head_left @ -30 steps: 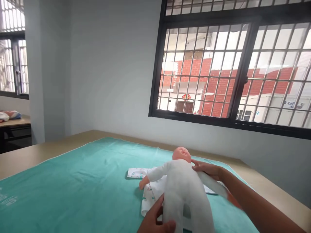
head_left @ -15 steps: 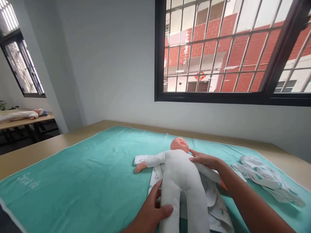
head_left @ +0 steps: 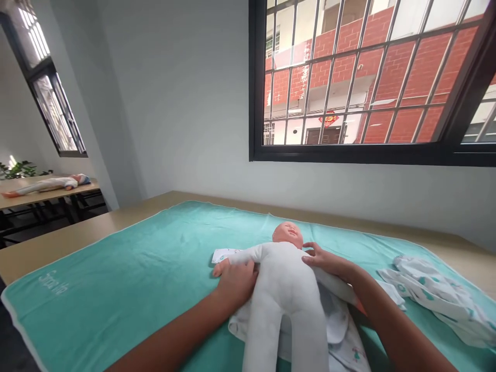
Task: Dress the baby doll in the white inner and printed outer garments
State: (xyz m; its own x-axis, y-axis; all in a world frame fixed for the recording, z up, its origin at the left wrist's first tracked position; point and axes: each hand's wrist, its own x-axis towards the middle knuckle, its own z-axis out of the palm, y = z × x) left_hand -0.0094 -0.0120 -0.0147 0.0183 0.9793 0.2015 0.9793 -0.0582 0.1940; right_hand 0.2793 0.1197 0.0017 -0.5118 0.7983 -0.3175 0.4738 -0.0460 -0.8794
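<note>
A baby doll (head_left: 289,281) with a white cloth body and pink head lies face up, its legs toward me. Curled fingers of my left hand (head_left: 237,283) close over the doll's arm on the left, with the fingertips partly hidden. Beyond it, the doll's small pink hand (head_left: 221,266) sticks out. At the opposite shoulder, my right hand (head_left: 327,261) grips the doll, thumb on the chest side and fingers near the neck. A white printed baby garment (head_left: 349,354) is spread underneath the doll, and one sleeve end (head_left: 225,254) shows past the left arm.
Beneath everything is a teal cloth (head_left: 135,289) on a wooden table (head_left: 116,223). A crumpled white printed garment (head_left: 437,294) lies on the right. A wall and barred window (head_left: 364,155) stand behind. Another table (head_left: 42,199) with a dressed doll is far left.
My left hand has moved up from the doll's thigh to its arm on the left. The right hand stays at the shoulder. The view has shifted slightly.
</note>
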